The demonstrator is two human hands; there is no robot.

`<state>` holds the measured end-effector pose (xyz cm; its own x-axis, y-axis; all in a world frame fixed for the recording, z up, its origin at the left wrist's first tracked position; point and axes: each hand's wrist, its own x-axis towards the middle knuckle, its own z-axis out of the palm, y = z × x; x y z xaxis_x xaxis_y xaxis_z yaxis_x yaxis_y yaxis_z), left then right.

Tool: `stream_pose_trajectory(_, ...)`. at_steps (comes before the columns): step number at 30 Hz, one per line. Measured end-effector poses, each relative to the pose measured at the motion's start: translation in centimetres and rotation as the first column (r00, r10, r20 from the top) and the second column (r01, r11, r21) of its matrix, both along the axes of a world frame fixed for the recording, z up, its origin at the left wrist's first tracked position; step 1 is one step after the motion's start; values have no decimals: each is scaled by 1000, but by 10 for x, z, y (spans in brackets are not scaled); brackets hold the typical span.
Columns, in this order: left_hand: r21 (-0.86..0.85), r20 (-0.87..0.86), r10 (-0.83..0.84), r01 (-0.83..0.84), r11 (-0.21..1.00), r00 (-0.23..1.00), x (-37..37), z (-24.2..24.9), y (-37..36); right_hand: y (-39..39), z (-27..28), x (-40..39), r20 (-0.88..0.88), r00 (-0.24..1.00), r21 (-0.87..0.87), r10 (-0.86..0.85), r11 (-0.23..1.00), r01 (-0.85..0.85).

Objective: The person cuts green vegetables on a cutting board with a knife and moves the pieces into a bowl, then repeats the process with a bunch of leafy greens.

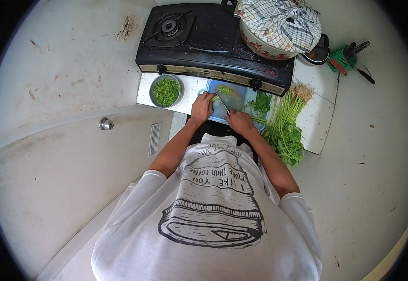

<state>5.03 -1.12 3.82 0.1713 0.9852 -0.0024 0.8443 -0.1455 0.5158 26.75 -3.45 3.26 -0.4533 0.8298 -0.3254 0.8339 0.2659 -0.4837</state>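
Observation:
My right hand [240, 122] is closed round the handle of a kitchen knife [222, 102], its blade pointing up and left over a blue cutting board [249, 97]. On the board's left side, my left hand [203, 108] pinches a few green stalks [215, 98] close to the blade. Chopped green bits [225, 90] lie just beyond the knife tip. Leafy greens [260, 104] rest at the board's right. A large bunch of leafy stalks with roots [286, 119] lies right of my right hand. Left of my left hand stands a bowl of chopped greens [166, 92].
A black gas stove [213, 35] borders the counter at the back, with a cloth-covered pot [279, 33] on its right. Further right are a green basket [342, 60] with utensils and a dark-bladed knife [366, 76]. A door knob [106, 123] juts out at left.

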Motion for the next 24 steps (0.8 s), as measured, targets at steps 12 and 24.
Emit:
stream_pose_trajectory(12, 42, 55, 12, -14, 999, 998, -1, -5, -1, 30, -15, -23, 39, 994, 108, 99, 989, -103)
stream_pose_trajectory(24, 33, 102, 47, -50, 998, 994, -1, -6, -3, 27, -10, -25, 15, 999, -8, 52, 999, -52)
